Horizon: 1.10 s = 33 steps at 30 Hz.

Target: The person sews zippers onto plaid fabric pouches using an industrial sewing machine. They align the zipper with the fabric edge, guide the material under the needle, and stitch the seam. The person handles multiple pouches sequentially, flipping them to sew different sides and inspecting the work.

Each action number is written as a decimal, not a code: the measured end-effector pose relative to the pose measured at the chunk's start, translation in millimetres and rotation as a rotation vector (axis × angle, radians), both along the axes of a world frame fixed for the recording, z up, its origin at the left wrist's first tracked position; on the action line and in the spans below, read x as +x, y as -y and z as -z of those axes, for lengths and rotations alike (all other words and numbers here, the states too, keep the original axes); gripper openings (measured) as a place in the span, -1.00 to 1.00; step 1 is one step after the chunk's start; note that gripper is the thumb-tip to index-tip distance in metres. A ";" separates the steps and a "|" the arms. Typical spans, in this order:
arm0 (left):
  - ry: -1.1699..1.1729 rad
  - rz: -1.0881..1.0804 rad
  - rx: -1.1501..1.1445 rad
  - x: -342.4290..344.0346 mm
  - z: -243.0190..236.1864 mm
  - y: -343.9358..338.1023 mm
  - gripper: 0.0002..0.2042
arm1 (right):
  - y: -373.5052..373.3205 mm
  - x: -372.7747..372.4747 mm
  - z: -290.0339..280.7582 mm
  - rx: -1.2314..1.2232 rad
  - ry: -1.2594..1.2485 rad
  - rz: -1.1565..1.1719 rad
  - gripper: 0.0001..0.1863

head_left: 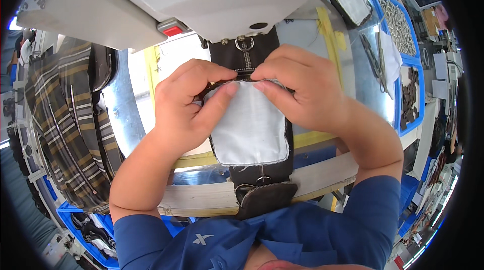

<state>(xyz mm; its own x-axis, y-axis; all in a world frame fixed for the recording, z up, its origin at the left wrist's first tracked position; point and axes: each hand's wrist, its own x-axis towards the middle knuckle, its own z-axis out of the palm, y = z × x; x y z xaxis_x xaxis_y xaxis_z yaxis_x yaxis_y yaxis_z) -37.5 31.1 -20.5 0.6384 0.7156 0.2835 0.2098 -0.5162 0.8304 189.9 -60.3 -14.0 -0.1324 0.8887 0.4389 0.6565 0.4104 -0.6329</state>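
Between my hands lies a pouch piece with white lining [252, 131] and a dark, frayed edge. My left hand [186, 104] pinches its far edge near the middle, thumb on the white side. Just to the right, my right hand [305, 88] grips the same edge between thumb and fingers. A short stretch of dark zipper shows between my fingertips. Under the piece runs a dark fabric strip [222, 54], with a metal ring [244, 44] beyond my fingers. At the near table edge, a small dark zippered pouch [268, 199] hangs toward me.
A white sewing machine head [237, 5] looms over the far side of the metal table. Plaid zippered bags [60, 124] are piled at left. On the right lie scissors [380, 61], a blue bin of metal parts [396, 20] and another white-lined piece [351, 0].
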 end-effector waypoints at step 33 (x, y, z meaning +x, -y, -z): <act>0.004 0.080 0.008 2.7 -5.4 7.9 -0.89 | -2.2 -7.0 2.9 -0.065 -0.125 -0.018 -0.89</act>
<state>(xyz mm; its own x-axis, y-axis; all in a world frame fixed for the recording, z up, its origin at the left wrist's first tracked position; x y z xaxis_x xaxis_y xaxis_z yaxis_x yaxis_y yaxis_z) -34.8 23.2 -15.1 0.6923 0.6600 0.2917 0.1644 -0.5378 0.8269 182.9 -58.0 -16.9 -0.0964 0.9137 0.3948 0.5639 0.3769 -0.7348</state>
